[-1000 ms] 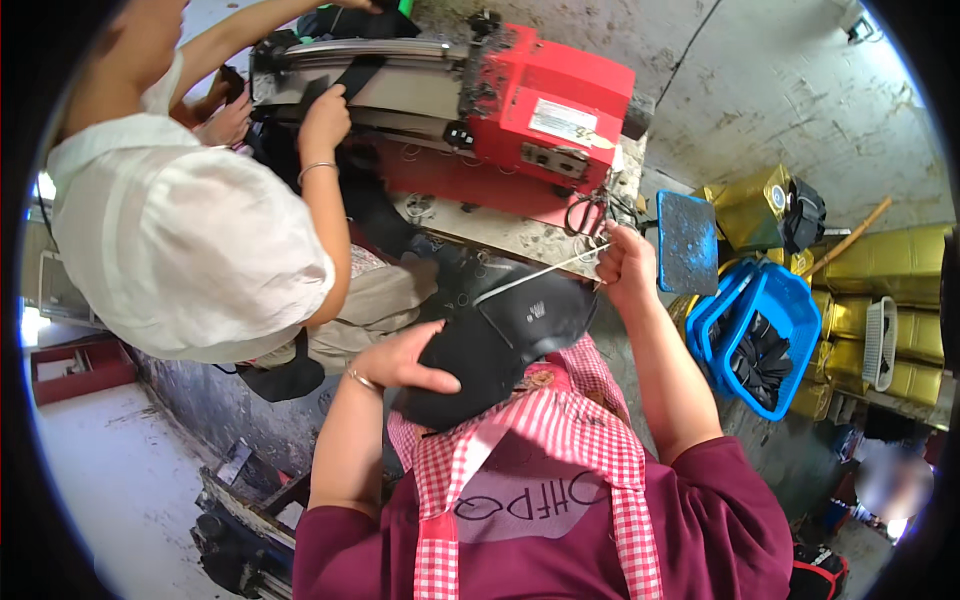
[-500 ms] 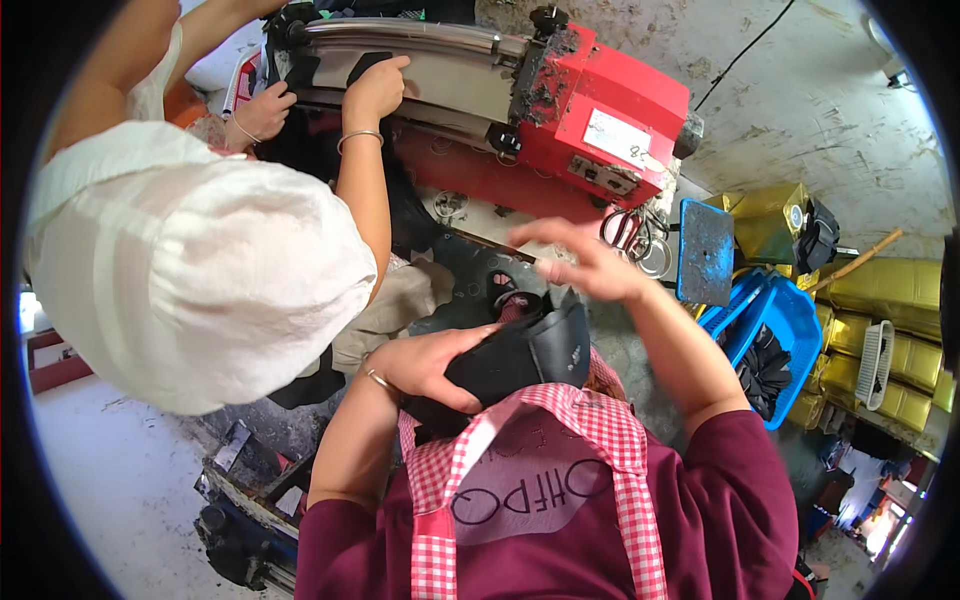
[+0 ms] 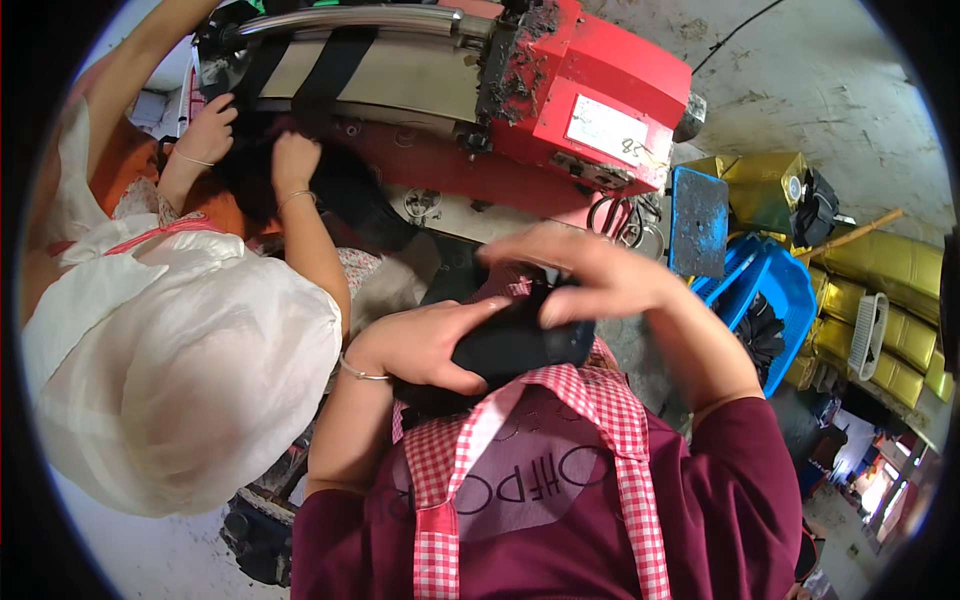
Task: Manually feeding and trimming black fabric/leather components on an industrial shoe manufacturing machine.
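Observation:
In front of my apron (image 3: 435, 490), a bundle of smooth black flexible sheet pieces (image 3: 525, 345) is bent into a curve. My left hand (image 3: 425, 345) grips its left side, thumb on the near face and fingers reaching over the top. Above the bundle's right part hovers my right hand (image 3: 595, 270), blurred by motion, with thumb and fingers apart and nothing visible between them. Whether its fingertips touch the black pieces I cannot tell. The bundle's lower side is hidden by my left hand and the apron.
At left, a co-worker in a white cap (image 3: 190, 370) handles black strips (image 3: 335, 65) on a roller machine with a red housing (image 3: 600, 85). Blue baskets (image 3: 795, 310), one holding black pieces, stand at right beside a blue board (image 3: 698, 222) and gold-wrapped packages (image 3: 885, 295).
My right hand has come down and left, nearer the black pieces. My left hand keeps its grip. The co-worker's hands have moved down and left, and black strips now lie across the machine.

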### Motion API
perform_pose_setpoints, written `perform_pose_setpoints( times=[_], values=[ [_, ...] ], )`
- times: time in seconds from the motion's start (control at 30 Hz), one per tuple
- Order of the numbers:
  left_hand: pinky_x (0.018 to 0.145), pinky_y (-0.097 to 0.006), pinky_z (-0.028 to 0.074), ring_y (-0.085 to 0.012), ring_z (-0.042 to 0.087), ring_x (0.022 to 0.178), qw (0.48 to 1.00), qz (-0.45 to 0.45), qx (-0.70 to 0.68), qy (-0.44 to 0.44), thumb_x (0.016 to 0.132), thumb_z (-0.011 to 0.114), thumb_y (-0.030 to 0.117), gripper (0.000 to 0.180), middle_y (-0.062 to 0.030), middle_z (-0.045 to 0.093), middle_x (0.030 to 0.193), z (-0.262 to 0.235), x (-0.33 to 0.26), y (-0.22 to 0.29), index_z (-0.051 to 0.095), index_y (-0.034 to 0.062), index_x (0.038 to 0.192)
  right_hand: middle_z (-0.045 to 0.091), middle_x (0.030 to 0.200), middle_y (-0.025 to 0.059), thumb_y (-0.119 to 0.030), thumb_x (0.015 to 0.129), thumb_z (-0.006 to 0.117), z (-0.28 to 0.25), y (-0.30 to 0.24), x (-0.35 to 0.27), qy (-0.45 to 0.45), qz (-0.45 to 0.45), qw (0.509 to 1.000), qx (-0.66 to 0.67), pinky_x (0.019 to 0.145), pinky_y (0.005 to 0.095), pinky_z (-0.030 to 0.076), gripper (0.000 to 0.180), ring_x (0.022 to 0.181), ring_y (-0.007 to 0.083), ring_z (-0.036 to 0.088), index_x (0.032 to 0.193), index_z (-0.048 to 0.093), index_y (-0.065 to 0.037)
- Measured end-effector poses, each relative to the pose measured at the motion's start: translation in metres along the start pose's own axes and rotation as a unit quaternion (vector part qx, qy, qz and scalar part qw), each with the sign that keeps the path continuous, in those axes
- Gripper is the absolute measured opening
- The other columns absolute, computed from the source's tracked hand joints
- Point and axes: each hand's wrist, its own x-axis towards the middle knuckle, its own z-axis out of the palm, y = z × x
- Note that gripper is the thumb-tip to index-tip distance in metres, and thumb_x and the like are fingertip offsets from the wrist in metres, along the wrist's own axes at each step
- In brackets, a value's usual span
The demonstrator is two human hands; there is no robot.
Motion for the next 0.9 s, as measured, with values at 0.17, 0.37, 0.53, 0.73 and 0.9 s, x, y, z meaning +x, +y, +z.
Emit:
perform_pose_setpoints(
  times=[0.17,0.37,0.53,0.73,0.9],
  values=[
    [0.096,-0.037,0.050,-0.0253,0.065,0.114,0.997,-0.037,-0.055,0.036,0.073,0.085,0.022,0.086,-0.0169,0.065,0.125,-0.008,0.002,0.005,0.043,-0.0013,0.144,0.074,0.114,0.0168,-0.049,0.075,0.091,-0.033,0.050,-0.001,-0.330,0.268,0.893,0.144,0.089,0.0363,0.057,0.089,0.101,0.0222,0.070,0.137,0.056,0.006],
    [0.110,-0.033,0.039,-0.0167,0.049,0.131,0.924,-0.042,-0.377,0.047,0.078,0.083,0.019,0.085,-0.0088,0.053,0.143,-0.003,-0.002,-0.060,0.042,-0.0020,0.149,0.072,0.120,0.0118,-0.022,0.073,0.096,-0.038,0.078,-0.041,-0.204,0.303,0.896,0.253,0.097,0.0325,0.052,0.079,0.109,0.0173,0.066,0.137,0.058,0.004],
    [0.116,-0.035,0.036,-0.0205,0.052,0.134,0.863,0.011,-0.481,0.154,0.072,0.090,0.032,0.103,-0.0118,0.057,0.144,0.024,-0.039,-0.122,0.040,-0.0052,0.153,0.071,0.122,0.0094,-0.022,0.074,0.096,-0.049,0.092,-0.029,-0.115,0.306,0.917,0.230,0.099,0.0330,0.051,0.076,0.111,0.0152,0.063,0.135,0.058,0.005],
    [0.109,-0.035,0.044,-0.0203,0.057,0.125,0.872,-0.121,-0.360,0.308,0.073,0.092,0.020,0.087,-0.0135,0.062,0.134,0.023,-0.060,-0.118,0.049,-0.0055,0.144,0.061,0.128,0.0355,-0.036,0.080,0.086,-0.042,0.118,0.054,-0.208,0.281,0.930,-0.113,0.104,0.0434,0.047,0.093,0.124,0.0406,0.061,0.147,0.041,0.010],
    [0.115,-0.039,0.040,-0.0322,0.054,0.132,0.881,-0.325,0.000,0.345,0.078,0.084,0.018,0.088,-0.0201,0.057,0.142,0.012,-0.048,-0.142,0.040,-0.0050,0.151,0.056,0.136,0.0336,-0.025,0.086,0.078,0.007,0.182,0.116,-0.220,0.245,0.921,-0.205,0.108,0.0448,0.047,0.086,0.128,0.0414,0.058,0.154,0.034,0.003]
  ],
)
